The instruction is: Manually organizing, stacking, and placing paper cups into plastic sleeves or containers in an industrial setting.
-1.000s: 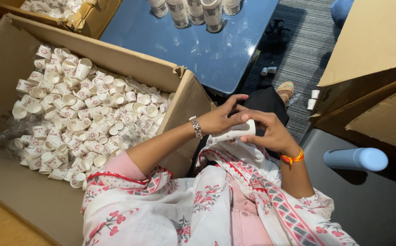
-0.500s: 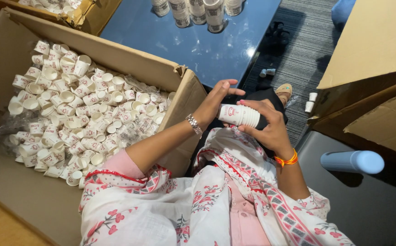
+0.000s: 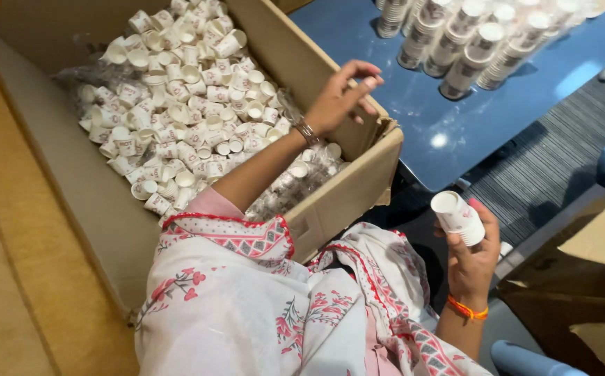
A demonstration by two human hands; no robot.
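Dark blue tabletop [image 3: 497, 132] fills the upper right of the frame, with grey ribbed carpet [image 3: 546, 174] below it and tan cardboard to the left; we look down on a large open cardboard box [image 3: 358, 188] that takes up the upper left and centre, and it holds a great heap of loose small paper cups [image 3: 184, 104], white with a reddish print, lying every way over a clear plastic liner; our left hand [image 3: 344, 97] hovers over the box's right edge, fingers loosely spread and closed on nothing that we can see; our right hand [image 3: 473, 261], low at the right of the frame with an orange band at the wrist, is wrapped around a short nested stack of cups [image 3: 459, 217] held tilted, its open mouth toward the upper left; the two hands are well apart; on the table at the top right stand several tall nested columns of cups [image 3: 469, 42], close together; we judge that the stacking is well begun but far from finished, since those columns are made and one short stack is in hand, while the heap in the box looks hardly reduced and hundreds of cups lie loose; another cardboard flap [image 3: 594, 244] sits at the right edge, and a blue rounded object [image 3: 532, 358] at the bottom right.
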